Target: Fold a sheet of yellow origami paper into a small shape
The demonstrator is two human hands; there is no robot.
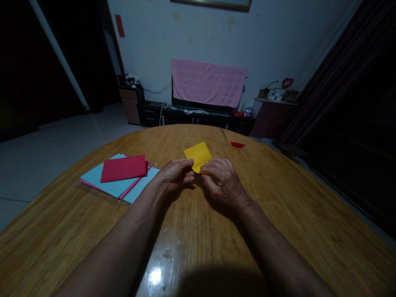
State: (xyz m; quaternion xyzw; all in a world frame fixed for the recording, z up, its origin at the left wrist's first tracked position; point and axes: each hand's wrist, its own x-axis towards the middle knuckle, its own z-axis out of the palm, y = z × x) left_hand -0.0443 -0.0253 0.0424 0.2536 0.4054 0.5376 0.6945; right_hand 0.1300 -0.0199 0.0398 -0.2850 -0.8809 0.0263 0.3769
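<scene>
Yellow paper square [198,156] is held at its near edge between both hands, with one corner directed away from the person, over the middle of the table [278,206]. Contact between the paper and the wooden surface cannot be determined. A narrow grip is formed by the left hand [175,175], with thumb and fingers closed on the paper's near-left part. A similar narrow grip is formed by the right hand [222,181] at the near-right part.

Left of the hands, a red paper piece [123,168] is laid on light blue paper sheets [103,182], with pink paper sheets [135,185] showing alongside. A small red paper scrap [237,144] is lying near the far table edge. Beyond the table, a pink towel [208,82] is draped over a television.
</scene>
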